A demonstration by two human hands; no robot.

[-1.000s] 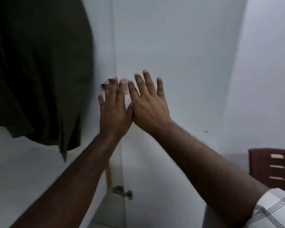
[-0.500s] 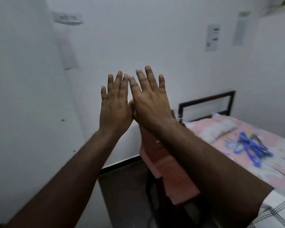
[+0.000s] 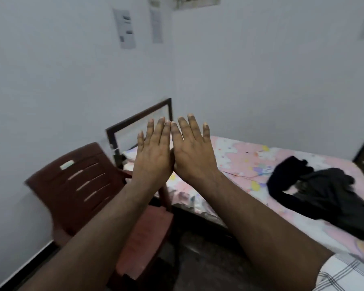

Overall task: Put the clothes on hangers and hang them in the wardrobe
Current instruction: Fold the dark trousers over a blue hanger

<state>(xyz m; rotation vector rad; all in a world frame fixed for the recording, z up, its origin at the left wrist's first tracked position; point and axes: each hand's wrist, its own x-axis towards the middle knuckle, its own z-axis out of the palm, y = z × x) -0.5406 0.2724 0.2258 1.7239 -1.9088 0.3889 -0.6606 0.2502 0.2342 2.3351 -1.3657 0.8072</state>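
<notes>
My left hand (image 3: 152,153) and my right hand (image 3: 192,152) are raised side by side in front of me, fingers straight and spread, thumbs touching, holding nothing. A heap of dark clothes (image 3: 324,192) lies on the bed (image 3: 244,160) at the right, well beyond my right hand. No hanger and no wardrobe are in view.
A dark red plastic chair (image 3: 82,185) stands at the left against the white wall, its seat under my left forearm. The bed has a pink patterned sheet and a dark headboard frame (image 3: 139,118) behind my hands. Papers (image 3: 124,28) hang on the wall.
The view has swung right from the wardrobe and its hanging dark garment to the chair and bed. My hands stay raised together and open; the dark clothes on the bed have come into view.
</notes>
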